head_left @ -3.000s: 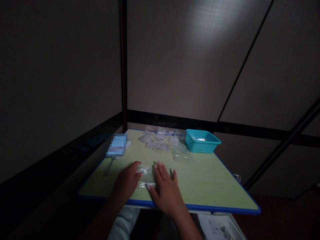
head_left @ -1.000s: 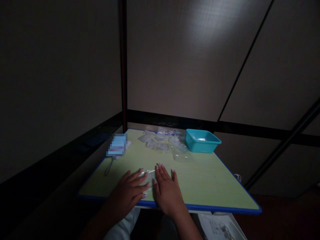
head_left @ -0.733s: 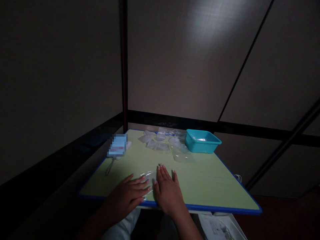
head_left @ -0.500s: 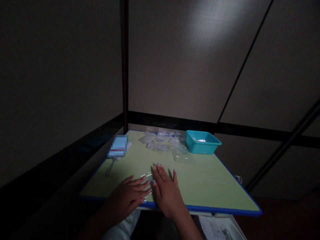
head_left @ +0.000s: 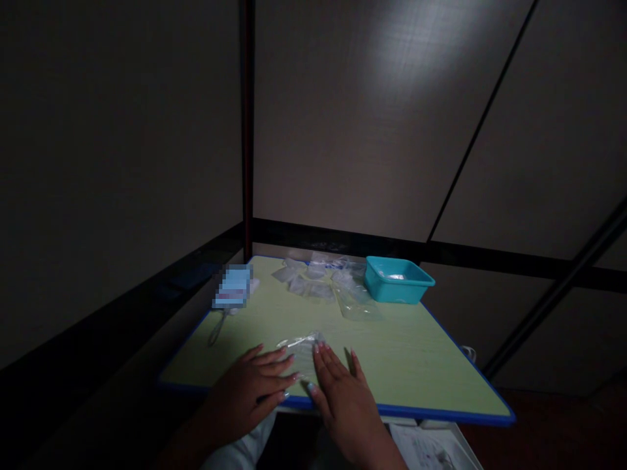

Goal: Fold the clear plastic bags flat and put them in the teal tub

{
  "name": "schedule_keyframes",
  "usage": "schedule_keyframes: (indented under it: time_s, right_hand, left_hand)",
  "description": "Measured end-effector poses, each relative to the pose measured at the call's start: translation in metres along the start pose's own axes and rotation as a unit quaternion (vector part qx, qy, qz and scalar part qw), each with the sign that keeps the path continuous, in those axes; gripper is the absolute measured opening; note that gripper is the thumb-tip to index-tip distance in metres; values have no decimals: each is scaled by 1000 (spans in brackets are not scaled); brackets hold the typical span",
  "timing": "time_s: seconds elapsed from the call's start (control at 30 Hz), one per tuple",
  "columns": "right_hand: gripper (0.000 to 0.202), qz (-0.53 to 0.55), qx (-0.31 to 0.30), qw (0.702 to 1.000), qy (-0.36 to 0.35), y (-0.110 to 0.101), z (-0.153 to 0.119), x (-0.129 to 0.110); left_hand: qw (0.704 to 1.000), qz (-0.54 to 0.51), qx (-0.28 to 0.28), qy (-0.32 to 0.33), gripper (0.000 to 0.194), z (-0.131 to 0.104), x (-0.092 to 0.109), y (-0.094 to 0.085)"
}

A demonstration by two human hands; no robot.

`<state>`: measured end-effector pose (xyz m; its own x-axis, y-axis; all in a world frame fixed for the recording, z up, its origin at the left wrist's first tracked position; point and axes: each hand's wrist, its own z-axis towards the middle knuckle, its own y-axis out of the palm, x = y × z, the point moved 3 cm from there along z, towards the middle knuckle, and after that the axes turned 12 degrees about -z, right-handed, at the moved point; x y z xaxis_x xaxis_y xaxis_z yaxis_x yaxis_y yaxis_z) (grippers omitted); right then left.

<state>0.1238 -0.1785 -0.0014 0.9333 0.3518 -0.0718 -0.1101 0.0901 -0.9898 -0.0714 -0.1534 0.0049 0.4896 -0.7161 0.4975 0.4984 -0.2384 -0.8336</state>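
A clear plastic bag lies flat near the front edge of the light green table. My left hand rests on the bag's left side, fingers spread and stretched out. On its right side lies my right hand, palm down, with the fingers extended and the thumb apart. Parts of the bag are hidden under both hands. Neither hand is closed around anything.
Several clear plastic bags are spread at the back of the table. A turquoise basket stands at the back right. On the left lies a blurred-out blue item with a cord loop. Below the front edge is a drawer with papers.
My right hand has slid right and toward me across the bag, so more of the bag shows between the hands. My left hand has stayed nearly still.
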Motion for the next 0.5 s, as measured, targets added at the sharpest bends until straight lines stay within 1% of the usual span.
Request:
schedule_keyframes:
  time_s: [0.13,0.2,0.27,0.3,0.4,0.43,0.5]
  right_hand:
    - [52,-14,7,999,37,1,0,5]
    - [52,-14,16,998,60,0,2,2]
    - [51,-3,29,998,64,-2,6,-7]
    - [51,7,32,998,51,-4,9,-13]
    - [48,44,20,998,-26,-10,18,-31]
    - [47,54,14,997,-48,-12,21,-35]
    - [46,66,5,996,-67,-13,26,-37]
  left_hand:
    - [1000,1,-14,0,35,0,-1,1]
    - [1000,1,-17,2,35,1,0,1]
    - [1000,4,-17,1,34,1,0,0]
    - [1000,7,-14,1,32,1,1,0]
    - [1000,19,-15,11,30,1,2,-1]
    - [999,24,-20,15,32,2,3,-1]
    - [999,30,-34,19,35,2,2,-2]
